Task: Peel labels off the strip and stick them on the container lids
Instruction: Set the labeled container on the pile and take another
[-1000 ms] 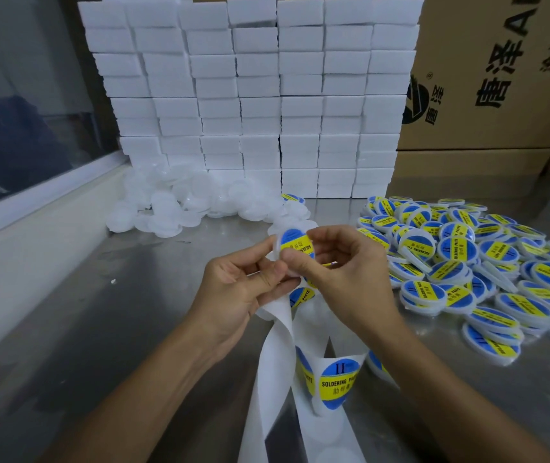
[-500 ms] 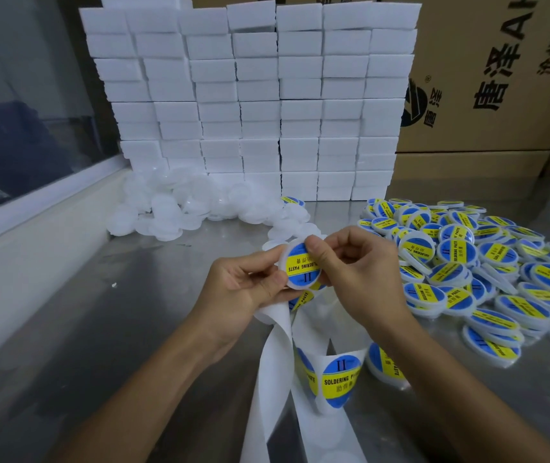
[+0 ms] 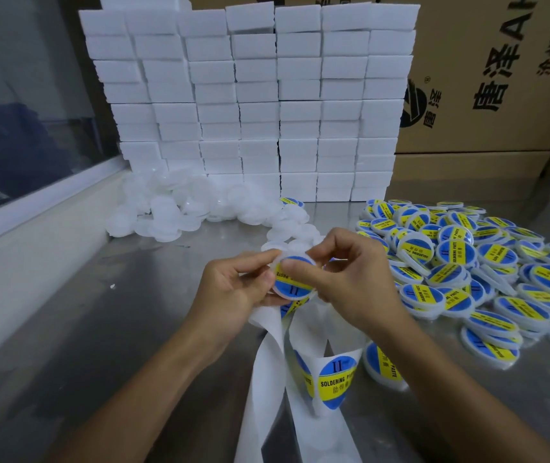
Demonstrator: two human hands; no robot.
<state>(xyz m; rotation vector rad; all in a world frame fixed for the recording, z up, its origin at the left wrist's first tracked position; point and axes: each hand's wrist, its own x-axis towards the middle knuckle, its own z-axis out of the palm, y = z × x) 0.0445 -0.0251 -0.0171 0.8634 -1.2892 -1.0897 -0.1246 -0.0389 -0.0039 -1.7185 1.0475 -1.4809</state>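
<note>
My left hand (image 3: 233,289) holds a round white container lid (image 3: 292,289) by its left rim, over the middle of the steel table. A blue and yellow label covers its face. My right hand (image 3: 350,279) is at the lid's right side, and its index finger presses on the top of the label. The white label strip (image 3: 267,362) hangs from under my hands toward me, with a blue and yellow label (image 3: 335,379) on it. Unlabelled white lids (image 3: 173,208) lie heaped at the back left. Labelled lids (image 3: 460,262) cover the table on the right.
A wall of stacked white foam blocks (image 3: 253,95) stands at the back. Cardboard boxes (image 3: 500,78) rise behind the labelled pile on the right. A window ledge (image 3: 33,202) runs along the left. One labelled lid (image 3: 383,365) lies near my right forearm.
The label has gone from hanging at my fingertips to lying flat on the lid. My right index finger has moved onto its top edge, and both hands have shifted slightly.
</note>
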